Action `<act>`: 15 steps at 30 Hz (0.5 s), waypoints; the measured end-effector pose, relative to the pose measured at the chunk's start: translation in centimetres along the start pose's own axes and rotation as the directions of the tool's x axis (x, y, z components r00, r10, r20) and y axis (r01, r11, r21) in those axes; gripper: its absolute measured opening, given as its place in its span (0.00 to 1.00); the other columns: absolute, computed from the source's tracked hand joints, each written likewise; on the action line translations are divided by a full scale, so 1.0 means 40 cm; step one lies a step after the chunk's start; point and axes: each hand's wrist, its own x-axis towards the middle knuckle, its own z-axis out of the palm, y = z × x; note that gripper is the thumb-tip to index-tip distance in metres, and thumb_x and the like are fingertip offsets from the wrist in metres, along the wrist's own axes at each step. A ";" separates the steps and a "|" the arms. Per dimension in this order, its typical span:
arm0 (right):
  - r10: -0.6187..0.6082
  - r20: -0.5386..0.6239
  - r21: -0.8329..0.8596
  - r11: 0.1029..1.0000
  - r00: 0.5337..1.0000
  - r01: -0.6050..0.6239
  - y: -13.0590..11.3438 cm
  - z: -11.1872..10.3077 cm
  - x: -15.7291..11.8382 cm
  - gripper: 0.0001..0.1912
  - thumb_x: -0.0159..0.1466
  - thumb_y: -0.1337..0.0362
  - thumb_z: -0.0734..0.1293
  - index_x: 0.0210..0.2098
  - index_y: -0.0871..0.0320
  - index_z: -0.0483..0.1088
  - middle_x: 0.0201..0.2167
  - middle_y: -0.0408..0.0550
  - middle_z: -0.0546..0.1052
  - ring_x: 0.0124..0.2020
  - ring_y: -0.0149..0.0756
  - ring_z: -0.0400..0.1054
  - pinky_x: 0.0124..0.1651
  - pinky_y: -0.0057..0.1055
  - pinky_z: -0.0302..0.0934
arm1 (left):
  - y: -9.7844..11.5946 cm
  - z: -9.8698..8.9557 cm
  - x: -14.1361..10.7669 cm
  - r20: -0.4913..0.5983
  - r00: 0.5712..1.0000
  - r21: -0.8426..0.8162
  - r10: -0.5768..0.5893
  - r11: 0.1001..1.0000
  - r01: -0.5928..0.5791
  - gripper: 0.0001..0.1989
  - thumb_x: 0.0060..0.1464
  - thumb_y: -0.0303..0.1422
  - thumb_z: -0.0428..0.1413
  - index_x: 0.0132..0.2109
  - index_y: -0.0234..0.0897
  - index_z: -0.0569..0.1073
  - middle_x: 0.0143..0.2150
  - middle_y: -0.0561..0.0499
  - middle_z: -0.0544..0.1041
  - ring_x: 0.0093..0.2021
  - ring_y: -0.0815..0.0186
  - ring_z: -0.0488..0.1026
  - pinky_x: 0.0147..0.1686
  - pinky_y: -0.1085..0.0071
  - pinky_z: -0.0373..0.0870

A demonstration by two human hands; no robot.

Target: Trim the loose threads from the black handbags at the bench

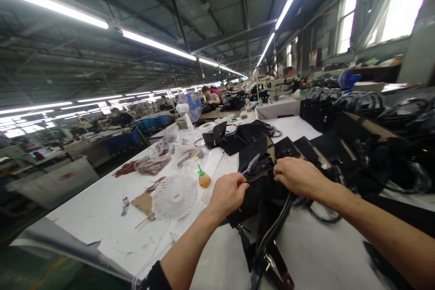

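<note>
A black handbag lies on the white table in front of me, its straps and metal buckles trailing toward me. My left hand pinches the left end of the bag's top edge between thumb and fingers. At the other end of that edge, my right hand grips the material with its fingers curled. The edge is stretched between both hands, and the bag's inside is mostly hidden. Just beyond lies another black bag piece with a scrap of clear plastic on it.
Left of my hands are a white round fan, a small bottle with a green tip and plastic-wrapped brown strips. Black bags with wrapped handles crowd the right side. A blue fan stands farther back, with people working beyond.
</note>
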 end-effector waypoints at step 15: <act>0.122 -0.097 -0.062 0.990 0.988 -0.129 -0.017 0.028 0.043 0.14 0.59 0.64 0.59 0.29 0.60 0.75 0.34 0.56 0.77 0.38 0.46 0.71 0.39 0.36 0.63 | 0.009 -0.004 0.007 0.035 0.999 -0.075 -0.023 0.997 0.025 0.07 0.52 0.35 0.53 0.30 0.38 0.74 0.28 0.54 0.75 0.30 0.68 0.69 0.31 0.74 0.60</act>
